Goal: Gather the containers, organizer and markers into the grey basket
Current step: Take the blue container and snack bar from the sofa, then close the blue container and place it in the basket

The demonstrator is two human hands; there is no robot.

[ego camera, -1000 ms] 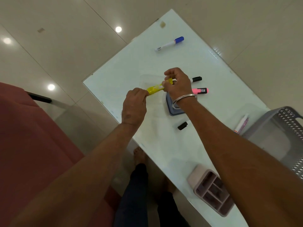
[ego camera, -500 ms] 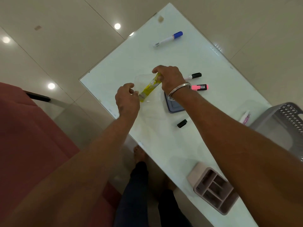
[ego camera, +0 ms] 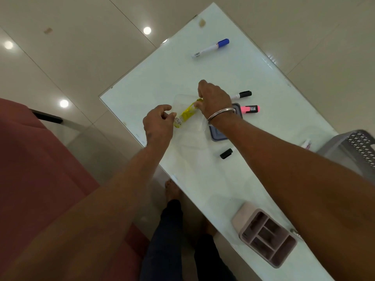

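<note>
A yellow highlighter (ego camera: 186, 114) lies tilted inside a clear plastic container (ego camera: 189, 136) near the table's left edge. My right hand (ego camera: 215, 99) pinches its far end. My left hand (ego camera: 159, 123) pinches the container's near-left rim, beside the highlighter's lower end. A blue-capped marker (ego camera: 211, 47) lies far up the table. A black-capped marker (ego camera: 242, 94) and a pink highlighter (ego camera: 250, 109) lie just right of my right hand. A pink-white marker (ego camera: 306, 143) lies next to the grey basket (ego camera: 354, 146) at the right edge. The pink organizer (ego camera: 265, 235) stands at the near corner.
A grey-blue lid (ego camera: 218, 136) lies partly under my right wrist, with a loose black cap (ego camera: 226, 153) just below it. The white glass table (ego camera: 203, 189) runs diagonally. A red sofa (ego camera: 30, 159) fills the left, and my legs (ego camera: 166, 240) stand beside the table's edge.
The yellow highlighter, held between both hands above the table a second ago, has come down into the clear container. My left hand has let go of it and shifted left to the rim.
</note>
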